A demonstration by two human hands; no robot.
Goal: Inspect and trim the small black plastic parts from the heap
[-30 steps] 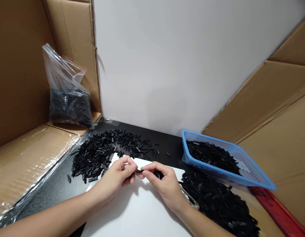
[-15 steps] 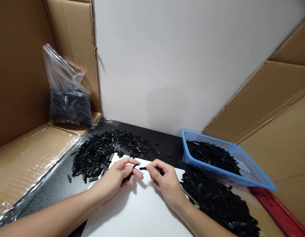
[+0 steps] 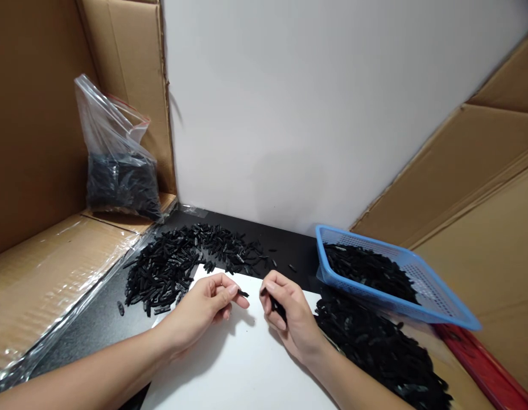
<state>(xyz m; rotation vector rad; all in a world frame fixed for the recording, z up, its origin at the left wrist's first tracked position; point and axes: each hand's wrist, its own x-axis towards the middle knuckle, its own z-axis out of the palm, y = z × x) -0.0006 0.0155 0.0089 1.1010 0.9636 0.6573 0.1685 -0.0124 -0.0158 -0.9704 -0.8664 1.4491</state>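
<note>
Over the white sheet [image 3: 242,353], my left hand [image 3: 213,299] pinches a small black strip [image 3: 243,293] between thumb and fingertips, its end sticking out to the right. My right hand [image 3: 292,310] is curled around black pieces [image 3: 277,309], which show dark inside the fingers; how many cannot be seen. The two hands are apart by a small gap. Beyond my left hand spreads a pile of small slender black pieces [image 3: 161,267]. Beside my right forearm lies a heap of larger black pieces [image 3: 379,347]. A thin metal loop [image 3: 330,341] is mostly hidden behind my right wrist.
A blue plastic basket [image 3: 434,273] holding black pieces stands at the right, by a red bar [image 3: 481,359]. At the back left, a clear zip bag [image 3: 121,182] of dark material leans against cardboard [image 3: 123,51]. A pale wall [image 3: 310,102] rises behind the black tabletop [image 3: 289,228].
My right hand has turned and curled inward, and the black piece that stuck out from its fingertips no longer shows there. My left hand's strip now points right and slightly down.
</note>
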